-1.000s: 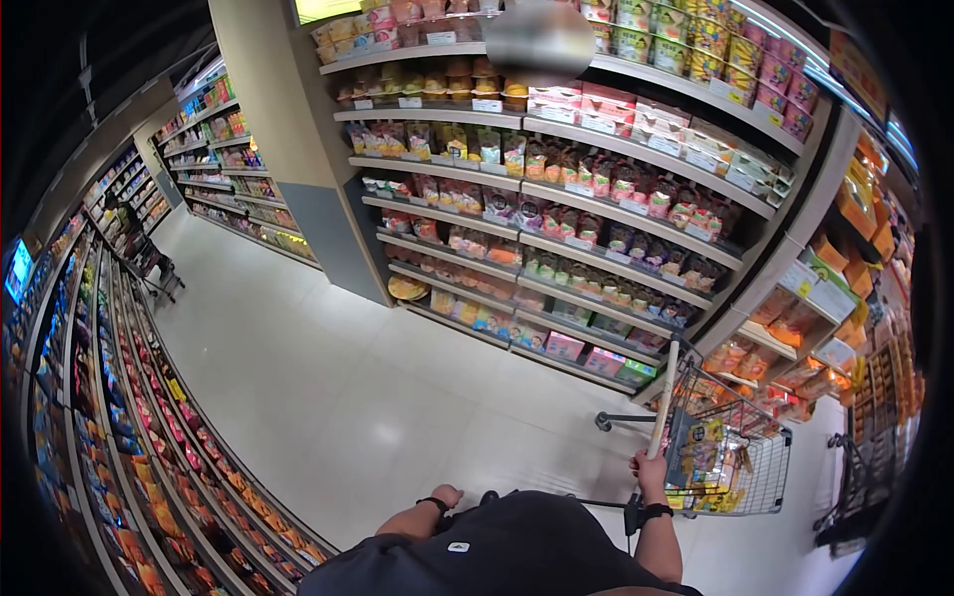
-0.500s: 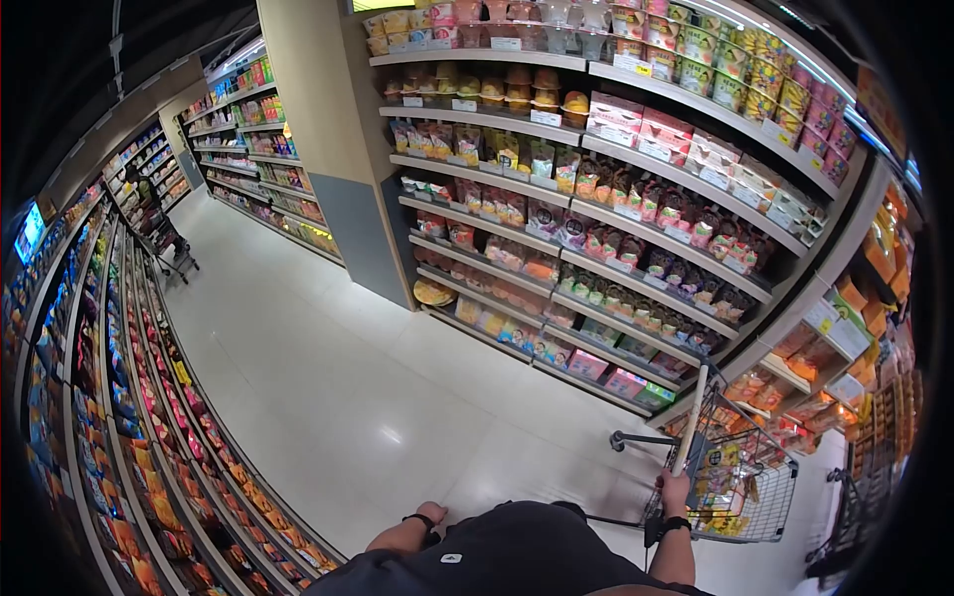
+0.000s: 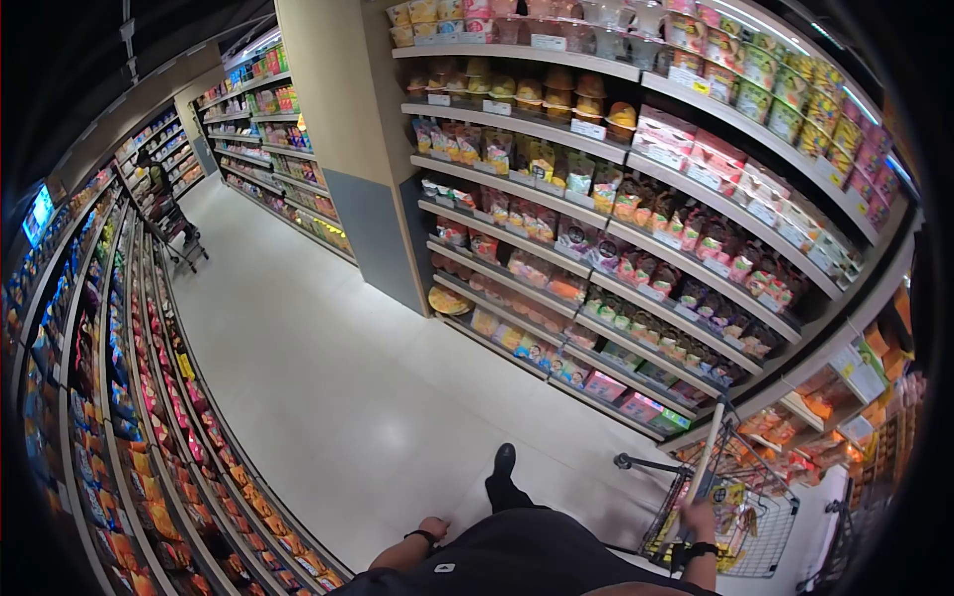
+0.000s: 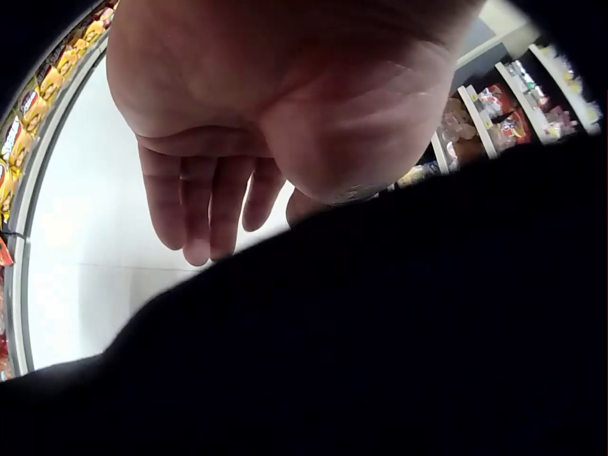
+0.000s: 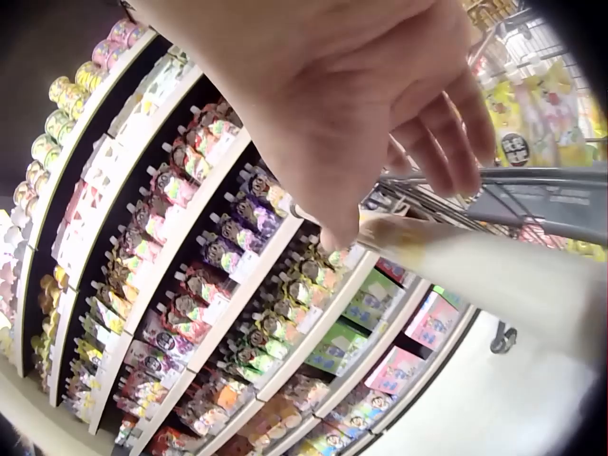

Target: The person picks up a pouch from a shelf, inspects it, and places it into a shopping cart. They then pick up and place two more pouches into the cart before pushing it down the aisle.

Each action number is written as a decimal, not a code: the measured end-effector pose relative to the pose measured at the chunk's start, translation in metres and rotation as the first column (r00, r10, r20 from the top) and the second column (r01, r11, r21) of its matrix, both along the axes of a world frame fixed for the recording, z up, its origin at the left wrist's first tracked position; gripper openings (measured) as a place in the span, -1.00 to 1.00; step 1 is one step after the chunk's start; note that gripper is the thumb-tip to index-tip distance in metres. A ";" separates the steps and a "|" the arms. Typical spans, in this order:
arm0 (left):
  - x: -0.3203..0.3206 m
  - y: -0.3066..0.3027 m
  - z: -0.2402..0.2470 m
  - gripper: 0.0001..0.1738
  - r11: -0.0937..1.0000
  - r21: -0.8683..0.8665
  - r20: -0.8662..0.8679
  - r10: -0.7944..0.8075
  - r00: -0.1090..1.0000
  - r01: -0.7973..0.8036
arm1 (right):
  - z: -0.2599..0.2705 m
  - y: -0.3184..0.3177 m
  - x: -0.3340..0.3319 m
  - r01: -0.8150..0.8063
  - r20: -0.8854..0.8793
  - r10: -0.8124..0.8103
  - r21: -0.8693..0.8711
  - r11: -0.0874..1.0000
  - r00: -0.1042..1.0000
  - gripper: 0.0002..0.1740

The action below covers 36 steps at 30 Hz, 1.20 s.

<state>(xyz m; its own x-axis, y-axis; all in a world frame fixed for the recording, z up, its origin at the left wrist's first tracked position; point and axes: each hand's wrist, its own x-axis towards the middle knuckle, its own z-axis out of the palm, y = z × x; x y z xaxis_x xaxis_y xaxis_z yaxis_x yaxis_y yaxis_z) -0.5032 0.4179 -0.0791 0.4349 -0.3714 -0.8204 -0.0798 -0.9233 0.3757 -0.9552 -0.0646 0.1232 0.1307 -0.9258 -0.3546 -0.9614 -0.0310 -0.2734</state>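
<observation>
In the head view, a shopping cart (image 3: 773,531) stood between four and five o'clock, yellow packs (image 3: 730,509) inside, the blurred right hand (image 3: 699,515) at its pale handle (image 3: 710,452); the left hand (image 3: 429,529) was just past six. In the left wrist view, its fingers (image 4: 197,211) hung loose toward ten, slightly apart. In the right wrist view, loosely bent fingers (image 5: 473,123) lay slightly parted at two; whether the thumb touched the handle, I couldn't tell.
</observation>
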 end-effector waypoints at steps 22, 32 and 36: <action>0.248 -0.093 0.051 -0.52 0.851 -0.048 -0.045 0.521 0.852 -0.523 | -0.035 -0.171 0.156 0.403 0.099 -0.393 -0.323 0.856 0.914 -0.52; 0.368 -0.141 0.033 -0.52 0.982 0.053 -0.053 0.185 0.981 -0.182 | -0.033 -0.130 0.200 0.411 0.081 -0.403 -0.201 0.889 0.911 -0.29; 0.456 -0.167 0.024 -0.49 0.996 0.007 0.012 0.084 0.996 -0.085 | -0.011 -0.086 0.254 0.459 0.103 -0.449 -0.264 0.848 0.888 -0.30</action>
